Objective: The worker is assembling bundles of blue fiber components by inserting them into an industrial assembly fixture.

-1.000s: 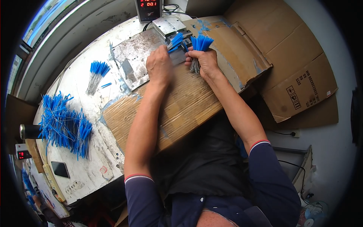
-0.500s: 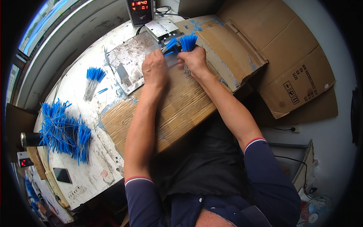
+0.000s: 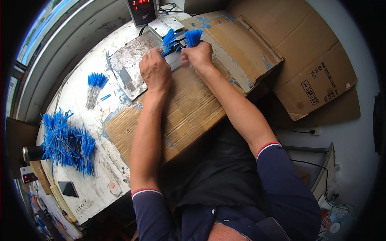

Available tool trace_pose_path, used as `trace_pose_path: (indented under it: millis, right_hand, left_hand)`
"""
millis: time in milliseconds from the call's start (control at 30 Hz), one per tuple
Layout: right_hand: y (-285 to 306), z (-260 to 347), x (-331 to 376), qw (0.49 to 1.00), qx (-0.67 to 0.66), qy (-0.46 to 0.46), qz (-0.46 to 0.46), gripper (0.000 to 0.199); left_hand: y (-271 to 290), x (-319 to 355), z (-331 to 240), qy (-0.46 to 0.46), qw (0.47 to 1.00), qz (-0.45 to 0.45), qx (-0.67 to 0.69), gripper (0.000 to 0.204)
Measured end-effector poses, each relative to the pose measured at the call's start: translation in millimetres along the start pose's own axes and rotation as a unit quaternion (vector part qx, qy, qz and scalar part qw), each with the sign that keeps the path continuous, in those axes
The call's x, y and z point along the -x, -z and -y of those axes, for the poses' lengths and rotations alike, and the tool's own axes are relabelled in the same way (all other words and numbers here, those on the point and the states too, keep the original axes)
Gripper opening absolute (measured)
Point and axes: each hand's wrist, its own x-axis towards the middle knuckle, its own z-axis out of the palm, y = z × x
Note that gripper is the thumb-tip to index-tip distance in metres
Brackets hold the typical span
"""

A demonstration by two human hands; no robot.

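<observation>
My right hand (image 3: 198,56) is closed around an upright bunch of thin blue-tipped wires (image 3: 193,37), the blue ends standing above the fist. Some fingers of this hand are slightly blurred. Just left of it, my left hand (image 3: 155,71) is closed, knuckles up, at the edge of a stained metal plate (image 3: 128,60). A smaller, looser cluster of blue-tipped wires (image 3: 169,39) rises from its fingertips, which are partly hidden. Both hands are over the far end of a ridged cardboard sheet (image 3: 189,108), before a small metal fixture (image 3: 165,25).
A display box with red digits (image 3: 142,12) stands behind the fixture. On the white table (image 3: 108,148) lie a fanned bunch (image 3: 96,86), a large tangled heap of blue-tipped wires (image 3: 66,140) and a phone (image 3: 67,188). Open cardboard boxes (image 3: 245,48) fill the right side.
The whole view has shifted a little. The cluster at my left hand stands more upright and farther from the right-hand bunch. The digits on the display differ.
</observation>
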Motion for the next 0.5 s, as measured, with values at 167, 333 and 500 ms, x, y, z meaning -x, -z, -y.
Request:
trace_pose_path:
  millis: [167, 333, 500]
  right_hand:
    - [9.2, -6.7, 2.3, 0.990, -0.137, 0.018, 0.039, 0.010]
    - [19.5, -8.3, 8.5, 0.980, -0.181, -0.026, 0.075, 0.017]
    - [28.3, -14.8, 5.8, 0.976, -0.189, -0.040, 0.101, 0.019]
  left_hand:
    - [-3.1, 3.4, -3.9, -0.002, 0.999, 0.051, 0.011, 0.008]
    - [-4.5, 4.5, -0.3, 0.013, 0.996, 0.081, 0.023, 0.010]
    - [-6.2, 4.4, -0.1, 0.031, 0.996, 0.085, 0.027, 0.011]
